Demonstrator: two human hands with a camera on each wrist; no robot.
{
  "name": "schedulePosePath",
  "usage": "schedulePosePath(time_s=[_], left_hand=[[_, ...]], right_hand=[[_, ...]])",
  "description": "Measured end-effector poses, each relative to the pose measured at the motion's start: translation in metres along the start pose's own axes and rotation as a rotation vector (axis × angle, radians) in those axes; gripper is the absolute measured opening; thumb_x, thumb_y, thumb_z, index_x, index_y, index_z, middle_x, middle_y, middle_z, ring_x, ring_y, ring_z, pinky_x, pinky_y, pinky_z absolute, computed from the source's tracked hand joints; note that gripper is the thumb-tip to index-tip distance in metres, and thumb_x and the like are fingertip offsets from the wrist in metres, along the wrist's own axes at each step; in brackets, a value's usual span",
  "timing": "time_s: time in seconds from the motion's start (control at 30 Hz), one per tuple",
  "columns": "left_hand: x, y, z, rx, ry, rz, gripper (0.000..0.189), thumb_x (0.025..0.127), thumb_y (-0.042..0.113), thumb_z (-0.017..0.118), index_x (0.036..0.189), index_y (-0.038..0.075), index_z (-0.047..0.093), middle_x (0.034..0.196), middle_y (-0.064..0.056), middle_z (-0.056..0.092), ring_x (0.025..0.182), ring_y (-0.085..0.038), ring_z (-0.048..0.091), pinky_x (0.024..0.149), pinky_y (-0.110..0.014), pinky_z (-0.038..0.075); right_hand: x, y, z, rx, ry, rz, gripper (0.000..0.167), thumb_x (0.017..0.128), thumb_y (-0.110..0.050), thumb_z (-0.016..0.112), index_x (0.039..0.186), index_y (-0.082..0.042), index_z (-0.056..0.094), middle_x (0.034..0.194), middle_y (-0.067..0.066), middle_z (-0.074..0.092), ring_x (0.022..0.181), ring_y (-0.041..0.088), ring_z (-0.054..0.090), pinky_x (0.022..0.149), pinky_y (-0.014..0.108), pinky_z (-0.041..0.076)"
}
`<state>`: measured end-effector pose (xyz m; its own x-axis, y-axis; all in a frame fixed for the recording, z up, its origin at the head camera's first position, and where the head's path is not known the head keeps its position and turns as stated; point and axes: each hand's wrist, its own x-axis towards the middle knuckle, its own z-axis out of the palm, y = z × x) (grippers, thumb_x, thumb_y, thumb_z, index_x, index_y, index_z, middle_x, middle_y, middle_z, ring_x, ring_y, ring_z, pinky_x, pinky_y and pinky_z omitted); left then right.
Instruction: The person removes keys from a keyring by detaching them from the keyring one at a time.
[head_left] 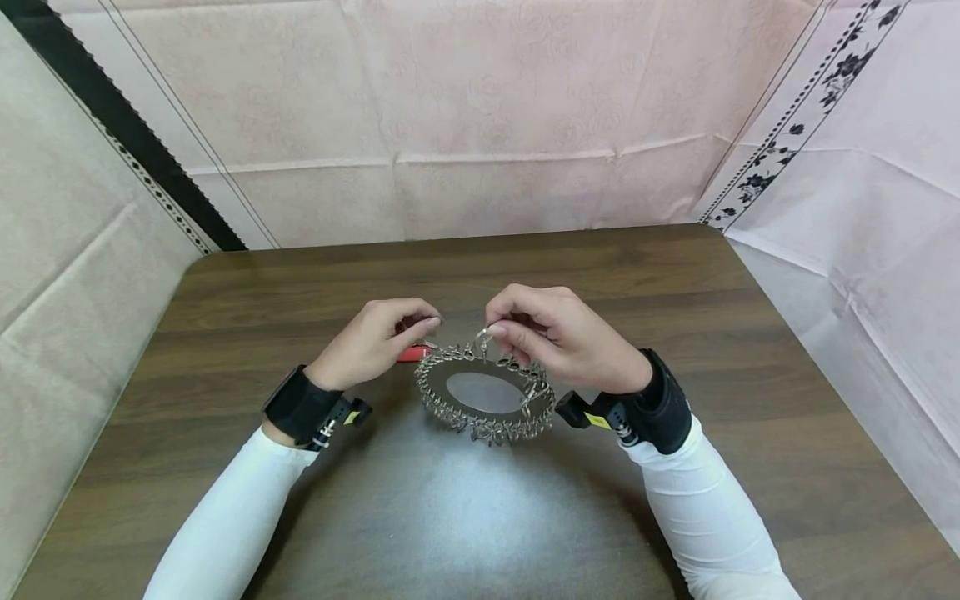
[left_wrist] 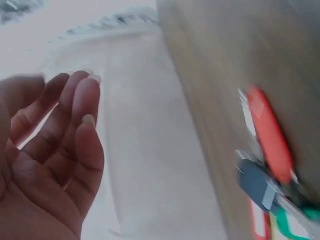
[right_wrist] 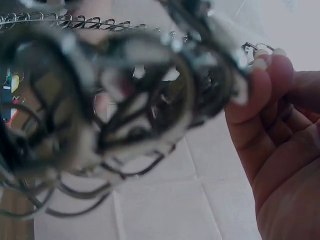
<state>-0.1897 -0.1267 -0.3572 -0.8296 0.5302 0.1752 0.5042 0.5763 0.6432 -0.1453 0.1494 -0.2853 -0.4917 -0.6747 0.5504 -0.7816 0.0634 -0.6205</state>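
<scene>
A round band strung with several small metal rings (head_left: 491,429) stands in front of both hands in the head view, a pale oval showing through its middle. My right hand (head_left: 558,337) pinches a small metal clasp (head_left: 482,335) at its far edge, between thumb and index finger. Large and blurred, the rings (right_wrist: 140,100) fill much of the right wrist view. At the band's far left, my left hand (head_left: 382,337) is raised with loosely bent fingers (left_wrist: 87,150) and a gap to the thumb. Nothing shows in its grasp.
Behind the band lies a red thing (head_left: 412,354). In the left wrist view a red piece (left_wrist: 270,132), a dark grey tag (left_wrist: 256,182) and a green loop (left_wrist: 287,225) cluster together. The brown wooden table (head_left: 480,533) ends at pale cloth walls (head_left: 480,125).
</scene>
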Motion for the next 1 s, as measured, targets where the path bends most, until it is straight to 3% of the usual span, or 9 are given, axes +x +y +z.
schedulePosePath(time_s=[0.13, 0.23, 0.37, 0.53, 0.77, 0.9, 1.0], left_hand=[[-0.002, 0.019, 0.003, -0.077, -0.032, 0.136, 0.024, 0.106, 0.019, 0.053, 0.127, 0.016, 0.066, 0.11, 0.002, 0.072, 0.097, -0.01, 0.068, 0.084, -0.031, 0.056], [-0.004, 0.026, 0.006, -0.11, -0.072, 0.193, 0.031, 0.105, 0.012, 0.055, 0.135, 0.015, 0.062, 0.119, 0.002, 0.07, 0.105, -0.009, 0.066, 0.09, -0.031, 0.056], [-0.007, 0.03, 0.006, -0.122, -0.094, 0.202, 0.033, 0.102, 0.005, 0.058, 0.133, 0.015, 0.063, 0.123, 0.002, 0.069, 0.107, -0.009, 0.064, 0.091, -0.029, 0.054], [-0.009, 0.03, 0.002, -0.138, -0.1, 0.196, 0.028, 0.103, 0.01, 0.058, 0.13, 0.015, 0.066, 0.115, 0.004, 0.07, 0.098, -0.009, 0.064, 0.084, -0.029, 0.055], [-0.01, 0.03, -0.005, -0.118, -0.013, 0.195, 0.023, 0.104, 0.012, 0.057, 0.124, 0.016, 0.068, 0.1, 0.003, 0.068, 0.077, -0.018, 0.063, 0.069, -0.026, 0.053], [-0.01, 0.033, -0.007, -0.088, 0.044, 0.199, 0.021, 0.102, 0.013, 0.061, 0.122, 0.016, 0.068, 0.094, 0.004, 0.065, 0.072, -0.011, 0.058, 0.065, -0.024, 0.05], [-0.009, 0.034, -0.006, -0.074, 0.109, 0.23, 0.026, 0.099, 0.01, 0.066, 0.124, 0.015, 0.067, 0.099, 0.003, 0.064, 0.072, -0.006, 0.058, 0.063, -0.022, 0.05]], right_hand=[[0.0, 0.001, 0.0, -0.021, 0.022, -0.001, 0.013, 0.096, 0.013, 0.057, 0.097, 0.0, 0.057, 0.074, 0.004, 0.058, 0.06, 0.007, 0.054, 0.054, 0.022, 0.05], [0.0, 0.001, 0.0, -0.033, 0.048, 0.014, 0.012, 0.096, 0.012, 0.058, 0.096, 0.0, 0.057, 0.073, 0.004, 0.057, 0.059, 0.006, 0.053, 0.053, 0.022, 0.049], [0.001, 0.0, 0.0, -0.039, 0.086, 0.045, 0.011, 0.095, 0.012, 0.058, 0.096, 0.001, 0.057, 0.074, 0.005, 0.058, 0.057, 0.006, 0.053, 0.052, 0.022, 0.049], [0.003, -0.001, 0.0, -0.036, 0.131, 0.08, 0.009, 0.096, 0.01, 0.058, 0.095, 0.001, 0.057, 0.074, 0.005, 0.058, 0.056, 0.008, 0.052, 0.051, 0.022, 0.048], [0.005, 0.004, 0.001, -0.069, 0.185, 0.115, 0.007, 0.098, 0.007, 0.058, 0.095, 0.001, 0.056, 0.074, 0.006, 0.058, 0.057, 0.01, 0.053, 0.053, 0.022, 0.048], [0.004, 0.005, 0.001, -0.09, 0.204, 0.13, 0.006, 0.098, 0.005, 0.058, 0.095, 0.001, 0.056, 0.075, 0.006, 0.057, 0.058, 0.009, 0.053, 0.054, 0.023, 0.049], [0.004, 0.005, 0.001, -0.078, 0.194, 0.129, 0.006, 0.098, 0.007, 0.058, 0.095, 0.002, 0.056, 0.075, 0.006, 0.057, 0.058, 0.009, 0.053, 0.054, 0.023, 0.049]])
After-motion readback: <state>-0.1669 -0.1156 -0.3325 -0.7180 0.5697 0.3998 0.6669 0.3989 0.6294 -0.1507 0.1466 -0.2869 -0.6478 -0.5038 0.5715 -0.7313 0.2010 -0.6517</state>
